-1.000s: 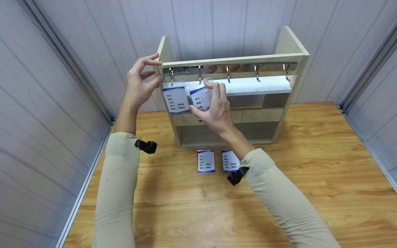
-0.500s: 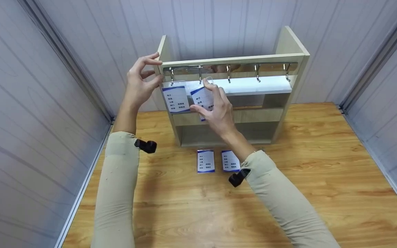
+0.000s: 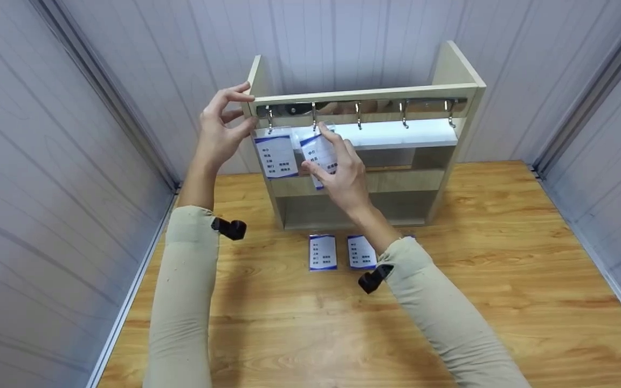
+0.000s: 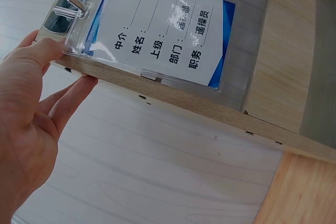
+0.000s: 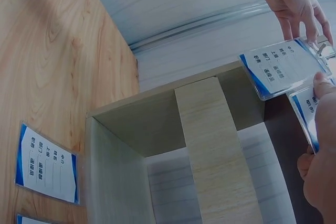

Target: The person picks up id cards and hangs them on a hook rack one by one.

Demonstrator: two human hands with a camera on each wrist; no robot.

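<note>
At the left end of the wooden rack point(image 3: 453, 70), the left hand point(image 3: 218, 132) grips the top rail's corner, fingers curled over the edge and thumb below, steadying it. Beside it one ID badge point(image 3: 276, 156) already hangs from the first hook point(image 3: 269, 117). The right hand point(image 3: 343, 172) pinches a second badge point(image 3: 317, 153) at the second hook point(image 3: 314, 116); whether its slot is seated I cannot tell. Hanging it well probably means lifting the slot squarely over the hook tip while the rack stays braced. The hanging neighbour crowds the gap. Further right, three hooks point(image 3: 404, 113) stand bare; on the bench point(image 3: 504, 280) lie two more badges point(image 3: 322, 252).
</note>
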